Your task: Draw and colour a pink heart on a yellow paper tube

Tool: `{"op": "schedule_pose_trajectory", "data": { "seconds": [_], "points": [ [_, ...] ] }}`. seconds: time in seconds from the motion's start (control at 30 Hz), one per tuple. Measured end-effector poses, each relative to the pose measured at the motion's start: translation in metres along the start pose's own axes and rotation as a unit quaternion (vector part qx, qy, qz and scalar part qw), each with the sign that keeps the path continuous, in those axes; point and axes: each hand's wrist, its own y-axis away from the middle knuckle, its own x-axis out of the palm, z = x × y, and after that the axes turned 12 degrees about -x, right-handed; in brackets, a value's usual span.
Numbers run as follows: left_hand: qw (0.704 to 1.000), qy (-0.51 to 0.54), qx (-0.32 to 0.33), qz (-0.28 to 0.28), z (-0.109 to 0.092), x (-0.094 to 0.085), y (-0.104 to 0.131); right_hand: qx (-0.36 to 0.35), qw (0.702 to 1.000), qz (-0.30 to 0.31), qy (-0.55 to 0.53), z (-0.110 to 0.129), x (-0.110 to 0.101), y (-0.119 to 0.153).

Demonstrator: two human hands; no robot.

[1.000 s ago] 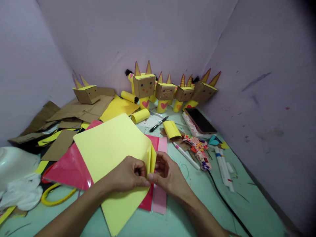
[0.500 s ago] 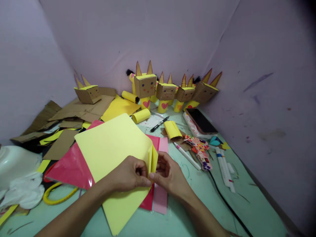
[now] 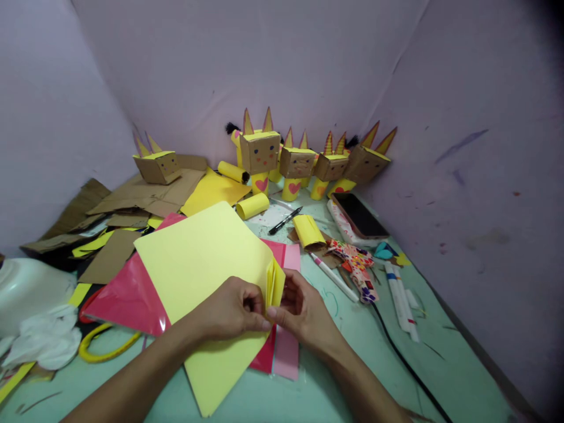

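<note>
A large yellow sheet of paper (image 3: 198,252), apparently several sheets stacked, lies askew in front of me. Its right-hand edge curls up into a folded, layered part between my hands. My left hand (image 3: 240,308) is closed at that edge, thumb pressed against the paper. From the other side my right hand (image 3: 299,305) pinches the same raised edge, thumb in front and fingers behind. Beneath the yellow paper stick out a glossy red packet (image 3: 127,294) and a pink sheet (image 3: 287,346).
Cardboard and yellow-paper figures (image 3: 259,155) with pointed horns stand along the back wall. Cardboard scraps (image 3: 145,194) pile up at left, near yellow-handled scissors (image 3: 108,352). To the right are a phone (image 3: 359,214), a pen (image 3: 285,220), markers (image 3: 399,299) and a flower-patterned corded tool (image 3: 356,264).
The raised paper edge has fanned apart a little, with more layers showing between my hands. Both hands stay in nearly the same place.
</note>
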Motion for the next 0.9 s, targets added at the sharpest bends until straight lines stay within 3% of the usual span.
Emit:
{"op": "schedule_pose_trajectory", "data": {
  "seconds": [0.9],
  "points": [
    [0.999,-0.035,0.032,-0.005,0.0024,-0.0013,0.0021,0.002,1.0,0.004,-0.002,0.0018,-0.0007,0.0002]
  ]
}}
